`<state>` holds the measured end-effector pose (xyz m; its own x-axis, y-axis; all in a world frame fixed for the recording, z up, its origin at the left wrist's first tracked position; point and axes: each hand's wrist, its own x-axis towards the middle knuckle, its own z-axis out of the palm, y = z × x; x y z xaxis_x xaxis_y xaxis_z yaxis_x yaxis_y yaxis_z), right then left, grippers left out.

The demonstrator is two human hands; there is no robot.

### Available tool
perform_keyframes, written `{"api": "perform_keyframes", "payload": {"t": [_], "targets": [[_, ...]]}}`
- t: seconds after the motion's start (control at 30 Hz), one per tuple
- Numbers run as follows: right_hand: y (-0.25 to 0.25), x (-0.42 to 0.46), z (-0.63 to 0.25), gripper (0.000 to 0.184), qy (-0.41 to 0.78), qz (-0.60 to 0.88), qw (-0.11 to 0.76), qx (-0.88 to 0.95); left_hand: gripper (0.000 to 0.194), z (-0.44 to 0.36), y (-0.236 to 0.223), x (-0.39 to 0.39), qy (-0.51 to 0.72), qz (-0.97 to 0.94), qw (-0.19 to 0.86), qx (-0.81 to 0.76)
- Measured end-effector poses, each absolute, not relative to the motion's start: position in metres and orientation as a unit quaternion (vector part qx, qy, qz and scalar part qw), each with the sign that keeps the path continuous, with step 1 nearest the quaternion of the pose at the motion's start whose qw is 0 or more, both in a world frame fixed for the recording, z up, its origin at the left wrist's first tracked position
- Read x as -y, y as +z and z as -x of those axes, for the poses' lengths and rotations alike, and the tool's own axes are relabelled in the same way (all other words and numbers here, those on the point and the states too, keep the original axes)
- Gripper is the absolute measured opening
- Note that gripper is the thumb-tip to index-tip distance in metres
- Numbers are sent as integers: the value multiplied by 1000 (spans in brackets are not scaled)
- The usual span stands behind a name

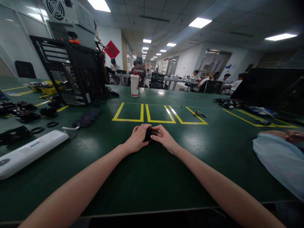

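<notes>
My left hand (137, 138) and my right hand (163, 136) meet at the middle of the green table (152, 177), fingers curled together round a small black object (148, 134) that I cannot make out further. Both hands rest on the table surface, just in front of three yellow taped rectangles (159, 113). Most of the black object is hidden by the fingers.
A black open computer case (73, 76) stands at the back left, a white bottle (135, 84) behind the rectangles. A long white device (28, 152) and black parts (21, 112) lie at left. A co-worker's light-blue sleeve (282, 161) rests at right. A small tool (200, 113) lies beyond.
</notes>
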<state>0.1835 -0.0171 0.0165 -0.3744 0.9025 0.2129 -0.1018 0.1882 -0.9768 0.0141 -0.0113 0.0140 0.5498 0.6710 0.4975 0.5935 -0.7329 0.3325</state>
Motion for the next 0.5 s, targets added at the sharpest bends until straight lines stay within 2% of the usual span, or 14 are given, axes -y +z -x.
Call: {"api": "perform_keyframes", "payload": {"t": [0.27, 0.5], "targets": [[16, 18, -183, 24, 524, 360, 458, 622, 58, -14, 14, 11, 307, -879, 55, -361], [16, 15, -183, 33, 526, 368, 447, 623, 58, -15, 13, 11, 310, -878, 55, -361]]}}
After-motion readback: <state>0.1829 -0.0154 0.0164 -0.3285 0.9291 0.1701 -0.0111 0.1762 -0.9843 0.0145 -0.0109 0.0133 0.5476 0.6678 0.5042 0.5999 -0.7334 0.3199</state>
